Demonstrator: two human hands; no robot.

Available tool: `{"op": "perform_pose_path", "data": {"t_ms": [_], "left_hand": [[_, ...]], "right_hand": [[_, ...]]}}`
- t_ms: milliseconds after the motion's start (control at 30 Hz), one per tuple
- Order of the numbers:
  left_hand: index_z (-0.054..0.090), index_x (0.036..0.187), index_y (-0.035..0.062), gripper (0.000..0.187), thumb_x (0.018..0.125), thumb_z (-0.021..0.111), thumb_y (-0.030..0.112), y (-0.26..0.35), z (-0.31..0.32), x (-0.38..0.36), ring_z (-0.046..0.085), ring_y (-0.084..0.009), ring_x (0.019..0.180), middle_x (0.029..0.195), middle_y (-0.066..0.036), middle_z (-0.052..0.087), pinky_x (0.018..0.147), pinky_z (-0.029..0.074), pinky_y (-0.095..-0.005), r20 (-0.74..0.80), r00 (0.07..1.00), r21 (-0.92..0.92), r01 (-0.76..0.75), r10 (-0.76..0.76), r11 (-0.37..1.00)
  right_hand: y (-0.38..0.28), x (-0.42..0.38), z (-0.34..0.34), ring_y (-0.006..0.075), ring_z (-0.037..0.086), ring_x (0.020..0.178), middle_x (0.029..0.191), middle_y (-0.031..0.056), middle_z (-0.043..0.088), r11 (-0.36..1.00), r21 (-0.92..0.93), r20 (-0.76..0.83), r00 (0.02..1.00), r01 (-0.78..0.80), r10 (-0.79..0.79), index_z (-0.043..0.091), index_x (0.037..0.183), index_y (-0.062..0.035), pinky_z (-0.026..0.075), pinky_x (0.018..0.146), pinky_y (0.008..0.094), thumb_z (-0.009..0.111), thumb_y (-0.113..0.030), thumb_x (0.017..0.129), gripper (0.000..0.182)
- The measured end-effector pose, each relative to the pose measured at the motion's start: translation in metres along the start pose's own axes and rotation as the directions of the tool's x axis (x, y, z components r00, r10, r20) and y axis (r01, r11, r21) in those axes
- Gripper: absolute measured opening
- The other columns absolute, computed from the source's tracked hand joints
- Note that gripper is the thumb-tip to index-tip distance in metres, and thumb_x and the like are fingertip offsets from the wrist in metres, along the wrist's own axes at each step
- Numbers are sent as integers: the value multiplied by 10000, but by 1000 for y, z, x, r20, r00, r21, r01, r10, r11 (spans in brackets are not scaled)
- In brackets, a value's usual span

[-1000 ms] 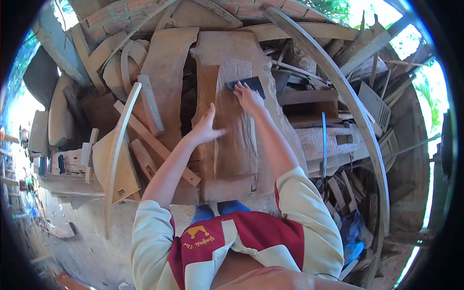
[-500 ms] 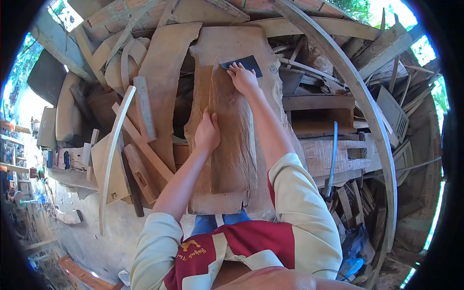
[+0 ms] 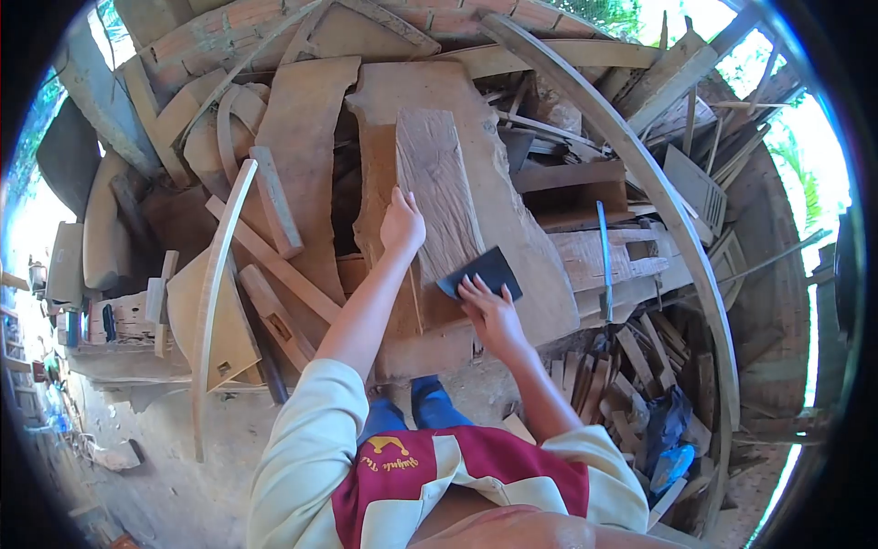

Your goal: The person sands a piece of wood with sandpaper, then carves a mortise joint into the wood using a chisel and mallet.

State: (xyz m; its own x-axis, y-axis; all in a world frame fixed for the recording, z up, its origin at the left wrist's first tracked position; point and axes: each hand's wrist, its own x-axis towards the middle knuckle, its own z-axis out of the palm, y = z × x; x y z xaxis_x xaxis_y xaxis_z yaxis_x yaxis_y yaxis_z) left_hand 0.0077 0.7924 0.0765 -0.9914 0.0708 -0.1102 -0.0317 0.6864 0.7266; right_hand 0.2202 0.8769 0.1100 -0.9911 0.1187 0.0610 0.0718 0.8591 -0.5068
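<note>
A thick wooden board (image 3: 441, 174) with wavy grain lies lengthwise on a wide slab (image 3: 530, 247) with a rough edge. My left hand (image 3: 402, 224) grips the board's left edge around its middle, fingers closed on it. Near the board's lower right corner, my right hand (image 3: 491, 309) presses on a dark sheet (image 3: 494, 273), its fingers spread over the sheet's lower part. The sheet's left end rests on the board and its right end reaches past the board's edge.
Another flat slab (image 3: 302, 110) lies to the left. A long curved beam (image 3: 640, 174) arches down the right side, by a blue strip (image 3: 604, 261). A pale curved strip (image 3: 216, 284) stands at left. Wood scraps (image 3: 631, 366) are piled at lower right.
My right hand and the dark sheet have moved from the board's far end down to its near right corner. My left hand stays on the left edge. The camera view has shifted.
</note>
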Motion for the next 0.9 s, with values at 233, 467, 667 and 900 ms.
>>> {"op": "perform_pose_path", "data": {"t_ms": [233,467,667,900], "left_hand": [[360,1246,50,437,922,277,332,1,0,-1,590,-346,847,921,-197,607,712,460,-452,-24,1000,30,-10,10,1000],[369,1242,44,435,917,296,324,-1,0,-1,587,-368,830,910,-217,602,698,457,-467,-39,999,9,-31,31,999],[384,1244,30,453,909,313,327,-4,4,-4,568,-394,864,947,-239,588,735,442,-469,-127,989,-83,-91,80,992],[383,1266,87,457,903,316,356,-1,0,-7,540,-386,944,1006,-238,570,797,422,-457,-72,997,-110,-24,16,994]], "right_hand": [[-5,21,8,179,383,1216,1259,5,477,992,-120,-114,993,-49,36,540,1156,-136,211,990,511,510,-236,853,321],[38,180,11,179,318,1256,1320,-10,408,998,-50,-42,998,-38,36,514,1186,-154,199,994,543,412,-334,886,364],[72,332,18,173,292,1272,1355,-34,358,985,-170,-15,1000,-27,25,469,1233,-203,199,984,567,349,-390,895,405],[80,378,28,210,334,1247,1335,-15,383,987,-160,-65,998,-37,27,478,1223,-202,242,980,547,317,-438,895,436]]}}
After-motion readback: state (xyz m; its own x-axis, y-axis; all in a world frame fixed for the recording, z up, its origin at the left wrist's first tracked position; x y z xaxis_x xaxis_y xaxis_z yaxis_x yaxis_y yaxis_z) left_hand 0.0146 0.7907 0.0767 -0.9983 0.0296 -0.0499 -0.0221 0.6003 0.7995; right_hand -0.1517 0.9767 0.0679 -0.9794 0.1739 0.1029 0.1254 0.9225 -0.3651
